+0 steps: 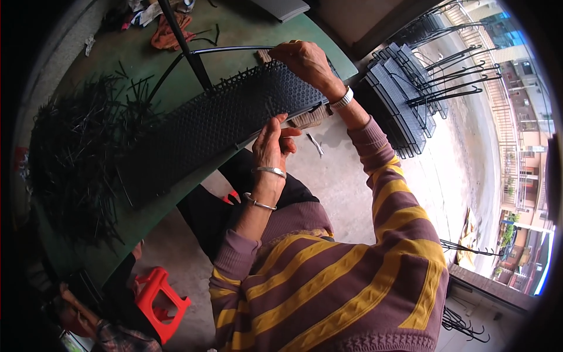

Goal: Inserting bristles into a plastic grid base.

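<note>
A long black perforated panel (193,132) lies tilted across the table, with small stubs along its far edge. My right hand (305,63) is at that panel's far right edge, beside the end of a curved black rod (234,48). Its fingers are closed, and what they hold is hidden. Close to the panel's near edge is my left hand (271,144), with thumb and forefinger pressed together and the other fingers loosely curled. Anything in that pinch is too small to make out. The curved rod meets a straight black post (190,53) standing behind the panel.
A heap of thin black strips (76,152) covers the left of the green table (246,26). An orange cloth (171,32) lies at the back. Stacked black racks (399,94) with hooked rods stand at right. A red stool (161,302) and another person's arm (82,308) are at lower left.
</note>
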A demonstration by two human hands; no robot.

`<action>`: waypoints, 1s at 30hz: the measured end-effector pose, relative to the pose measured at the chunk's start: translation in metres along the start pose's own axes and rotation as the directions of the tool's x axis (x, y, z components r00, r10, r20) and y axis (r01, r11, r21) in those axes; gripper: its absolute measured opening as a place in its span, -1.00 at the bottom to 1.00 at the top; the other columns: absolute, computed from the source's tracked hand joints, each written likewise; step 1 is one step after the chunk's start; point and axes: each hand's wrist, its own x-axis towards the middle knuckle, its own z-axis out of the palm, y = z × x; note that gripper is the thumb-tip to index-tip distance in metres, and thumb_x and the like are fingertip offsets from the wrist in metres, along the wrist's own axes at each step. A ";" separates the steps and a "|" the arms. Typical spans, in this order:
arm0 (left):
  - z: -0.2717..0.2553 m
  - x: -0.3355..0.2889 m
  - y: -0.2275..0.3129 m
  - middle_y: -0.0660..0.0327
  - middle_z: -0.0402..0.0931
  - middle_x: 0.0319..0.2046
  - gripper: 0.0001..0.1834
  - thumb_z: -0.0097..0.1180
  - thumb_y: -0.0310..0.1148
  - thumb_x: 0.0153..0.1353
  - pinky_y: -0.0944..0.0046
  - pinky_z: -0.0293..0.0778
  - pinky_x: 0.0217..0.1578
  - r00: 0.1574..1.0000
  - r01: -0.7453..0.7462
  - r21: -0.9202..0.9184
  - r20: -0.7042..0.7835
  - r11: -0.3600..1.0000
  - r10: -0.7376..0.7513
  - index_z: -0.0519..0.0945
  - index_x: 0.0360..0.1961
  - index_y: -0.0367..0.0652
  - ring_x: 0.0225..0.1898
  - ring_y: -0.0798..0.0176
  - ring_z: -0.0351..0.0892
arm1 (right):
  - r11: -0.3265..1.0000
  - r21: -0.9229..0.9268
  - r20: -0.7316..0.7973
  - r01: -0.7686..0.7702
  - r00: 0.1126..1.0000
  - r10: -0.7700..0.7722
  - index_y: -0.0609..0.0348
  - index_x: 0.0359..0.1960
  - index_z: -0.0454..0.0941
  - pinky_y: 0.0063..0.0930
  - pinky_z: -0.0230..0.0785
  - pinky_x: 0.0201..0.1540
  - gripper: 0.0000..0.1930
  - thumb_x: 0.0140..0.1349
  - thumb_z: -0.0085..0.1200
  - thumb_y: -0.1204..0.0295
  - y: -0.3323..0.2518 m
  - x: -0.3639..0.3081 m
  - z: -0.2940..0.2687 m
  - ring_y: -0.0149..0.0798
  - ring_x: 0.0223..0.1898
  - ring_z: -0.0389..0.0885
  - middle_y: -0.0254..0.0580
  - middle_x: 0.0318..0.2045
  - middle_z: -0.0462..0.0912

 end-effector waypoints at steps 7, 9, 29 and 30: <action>0.002 -0.006 0.005 0.14 0.62 -0.43 -0.65 -0.04 -0.06 0.33 0.44 0.47 -0.50 0.999 0.027 0.045 -0.027 0.999 -0.025 0.52 -0.07 -0.09 -0.58 0.39 0.53 | 0.990 -0.074 0.135 -0.123 0.982 0.132 -0.03 -0.26 0.68 -0.35 0.44 -0.43 -0.82 0.18 0.09 0.27 -0.013 0.000 -0.002 -0.16 -0.49 0.63 -0.19 -0.48 0.66; 0.006 -0.010 0.011 0.14 0.62 -0.42 -0.64 -0.05 -0.06 0.33 0.40 0.54 -0.45 1.000 0.021 0.082 -0.013 0.996 -0.020 0.52 -0.07 -0.09 -0.50 0.32 0.61 | 0.992 -0.075 0.077 -0.101 0.991 0.106 -0.09 -0.33 0.69 -0.29 0.41 -0.47 -0.78 0.18 0.07 0.14 -0.006 -0.006 0.005 -0.11 -0.52 0.61 -0.17 -0.56 0.63; 0.003 -0.006 0.010 0.13 0.60 -0.41 -0.59 -0.04 -0.03 0.32 0.35 0.59 -0.37 1.000 -0.017 0.048 0.012 0.999 0.017 0.50 -0.07 -0.15 -0.45 0.27 0.64 | 0.999 0.010 -0.061 -0.032 0.998 0.032 0.04 -0.42 0.62 -0.26 0.40 -0.43 -0.90 0.11 0.08 0.37 -0.014 -0.009 -0.005 -0.07 -0.46 0.57 -0.17 -0.47 0.59; 0.003 -0.006 0.009 0.12 0.60 -0.41 -0.59 -0.04 -0.03 0.32 0.34 0.59 -0.37 1.000 -0.022 0.044 0.017 0.999 0.021 0.49 -0.07 -0.15 -0.45 0.27 0.64 | 1.000 0.001 -0.057 -0.025 0.998 0.025 0.04 -0.40 0.63 -0.25 0.40 -0.43 -0.88 0.12 0.09 0.33 -0.012 -0.010 -0.003 -0.05 -0.46 0.57 -0.16 -0.48 0.59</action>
